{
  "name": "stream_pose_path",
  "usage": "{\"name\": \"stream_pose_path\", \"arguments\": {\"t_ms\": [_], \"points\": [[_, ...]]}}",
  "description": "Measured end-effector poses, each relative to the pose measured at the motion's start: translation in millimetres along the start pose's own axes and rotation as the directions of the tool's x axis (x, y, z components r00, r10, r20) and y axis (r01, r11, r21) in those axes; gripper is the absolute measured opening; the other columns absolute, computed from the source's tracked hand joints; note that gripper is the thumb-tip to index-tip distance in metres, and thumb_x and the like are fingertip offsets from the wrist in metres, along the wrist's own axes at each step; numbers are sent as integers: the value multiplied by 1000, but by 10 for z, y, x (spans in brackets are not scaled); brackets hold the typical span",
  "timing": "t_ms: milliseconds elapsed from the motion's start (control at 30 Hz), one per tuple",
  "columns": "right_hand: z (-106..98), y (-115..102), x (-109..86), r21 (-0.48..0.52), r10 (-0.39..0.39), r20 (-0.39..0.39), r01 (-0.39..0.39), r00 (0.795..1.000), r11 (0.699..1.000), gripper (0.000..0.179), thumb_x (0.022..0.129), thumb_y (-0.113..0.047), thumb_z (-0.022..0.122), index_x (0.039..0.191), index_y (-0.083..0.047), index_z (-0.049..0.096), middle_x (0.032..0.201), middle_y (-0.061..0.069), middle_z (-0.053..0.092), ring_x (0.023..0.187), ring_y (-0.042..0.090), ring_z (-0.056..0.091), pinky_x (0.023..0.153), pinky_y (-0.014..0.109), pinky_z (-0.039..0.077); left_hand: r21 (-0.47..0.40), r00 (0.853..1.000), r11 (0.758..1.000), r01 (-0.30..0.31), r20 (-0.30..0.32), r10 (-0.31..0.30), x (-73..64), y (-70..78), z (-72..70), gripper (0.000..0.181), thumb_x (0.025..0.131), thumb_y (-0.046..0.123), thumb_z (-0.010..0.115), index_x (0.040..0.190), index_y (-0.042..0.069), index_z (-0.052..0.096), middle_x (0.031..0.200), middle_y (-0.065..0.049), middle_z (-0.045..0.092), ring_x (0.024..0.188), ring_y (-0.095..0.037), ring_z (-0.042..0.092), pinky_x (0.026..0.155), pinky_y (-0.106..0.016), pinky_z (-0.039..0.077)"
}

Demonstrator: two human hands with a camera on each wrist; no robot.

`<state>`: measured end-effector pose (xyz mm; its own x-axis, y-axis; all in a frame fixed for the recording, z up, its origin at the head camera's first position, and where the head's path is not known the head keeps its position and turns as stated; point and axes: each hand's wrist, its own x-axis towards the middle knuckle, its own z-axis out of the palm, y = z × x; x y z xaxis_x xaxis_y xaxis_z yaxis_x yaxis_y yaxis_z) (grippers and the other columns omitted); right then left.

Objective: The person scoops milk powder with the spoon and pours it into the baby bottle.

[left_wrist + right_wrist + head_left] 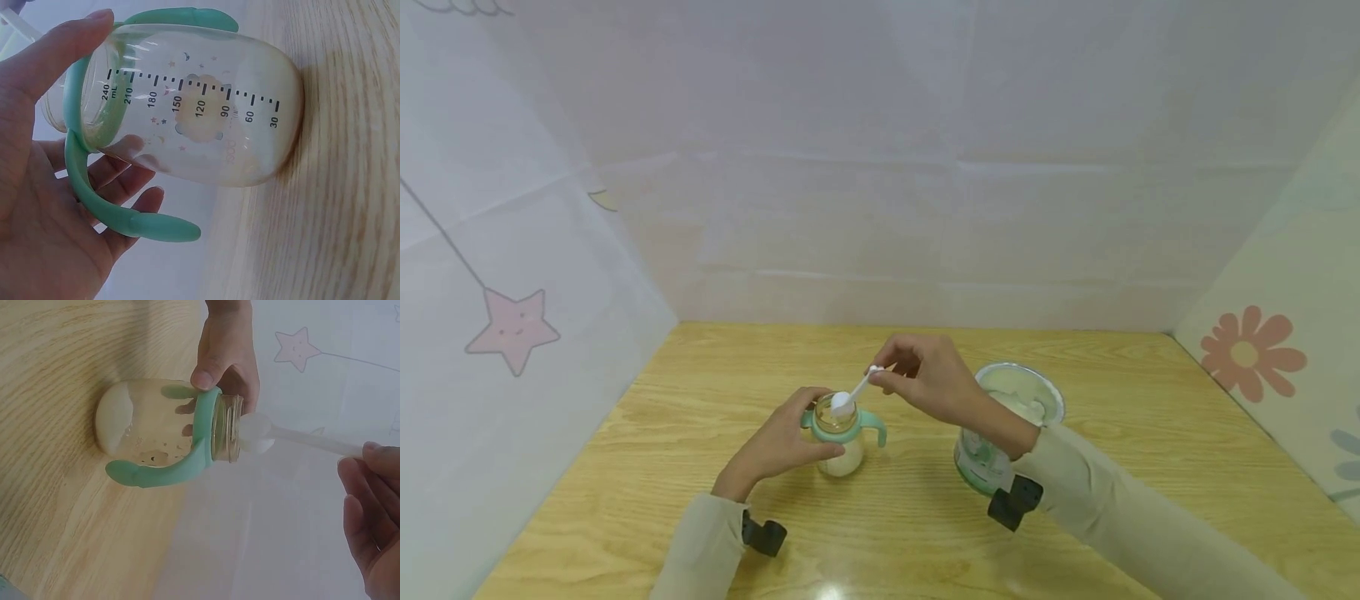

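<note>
The right grip (931,380) pinches a white scoop (843,403) at the mouth of a bottle (842,457). The left grip (781,442) holds the bottle, which stands upright on the bench (880,525).

Below the centre of the frame, the left hand (784,437) grips a bottle (842,460) with 2 green handles (874,426), upright on a wooden table (700,392). Up and to its right, the right hand (931,382) pinches a white scoop (842,403), the scoop's end at the bottle's mouth. Right of centre, the right forearm partly hides an open can (976,467). A pink star (514,329) shows at far left.
</note>
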<state>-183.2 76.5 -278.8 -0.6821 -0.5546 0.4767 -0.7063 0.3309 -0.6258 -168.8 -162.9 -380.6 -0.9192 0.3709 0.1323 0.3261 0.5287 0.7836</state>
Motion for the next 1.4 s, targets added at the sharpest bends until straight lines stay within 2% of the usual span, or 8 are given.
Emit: {"name": "stream_pose_path", "arguments": {"t_ms": [300, 467, 600, 700, 967, 1233, 1400], "points": [[-13, -18, 55, 2, 39, -40, -39, 998, 999, 5, 85, -8, 70, 86, -4, 67, 72, 6, 69, 56, 6, 61, 43, 22, 42, 18, 1000, 1000, -19, -18, 19, -2, 33, -17, 75, 79, 32, 77, 139, 6, 40, 133, -10, 49, 119, -30, 49, 97, -54, 42], [-22, -9, 75, 20, 64, -64, -63, 996, 998, 6, 85, -7, 70, 86, -3, 66, 74, 9, 70, 56, 7, 62, 44, 24, 46, 28, 999, 998, -50, -12, 50, 14, 55, -29, 74, 79, 31, 77, 138, 6, 41, 133, -10, 49, 119, -30, 49, 99, -56, 40], [-48, -12, 90, 37, 57, -73, -54, 996, 998, 6, 86, -7, 69, 87, -2, 66, 77, 10, 70, 57, 9, 63, 47, 25, 50, 21, 999, 999, -46, -8, 46, 28, 92, -45, 71, 79, 30, 78, 137, 8, 43, 133, -9, 49, 117, -29, 49, 97, -54, 41], [-67, -17, 94, 37, 50, -76, -47, 996, 998, 6, 87, -7, 68, 88, -2, 65, 79, 13, 71, 56, 9, 63, 47, 26, 50, 18, 999, 999, -37, -5, 37, 42, 118, -52, 71, 79, 31, 78, 137, 9, 44, 133, -9, 49, 116, -28, 48, 95, -51, 43], [-111, -15, 95, 28, 62, -80, -60, 995, 998, 7, 88, -7, 67, 89, -1, 64, 80, 14, 70, 55, 8, 62, 46, 25, 48, 56, 998, 996, -69, -12, 69, 97, 162, -57, 70, 79, 31, 77, 136, 7, 45, 131, -9, 50, 114, -26, 51, 95, -47, 44], [-198, -8, 79, 14, 86, -87, -85, 992, 996, 7, 87, -6, 69, 89, -2, 64, 80, 13, 70, 56, 10, 62, 51, 26, 52, 74, 995, 993, -96, 10, 95, 156, 205, -46, 70, 79, 31, 77, 136, 5, 45, 128, -11, 51, 111, -24, 52, 90, -44, 46], [-245, 11, 60, -5, 102, -95, -103, 990, 995, 6, 87, -6, 68, 88, -2, 64, 79, 11, 70, 55, 10, 62, 50, 26, 51, 77, 994, 991, -107, 22, 106, 189, 242, -41, 68, 79, 29, 78, 135, 6, 45, 127, -13, 51, 114, -27, 50, 94, -48, 45]]}}
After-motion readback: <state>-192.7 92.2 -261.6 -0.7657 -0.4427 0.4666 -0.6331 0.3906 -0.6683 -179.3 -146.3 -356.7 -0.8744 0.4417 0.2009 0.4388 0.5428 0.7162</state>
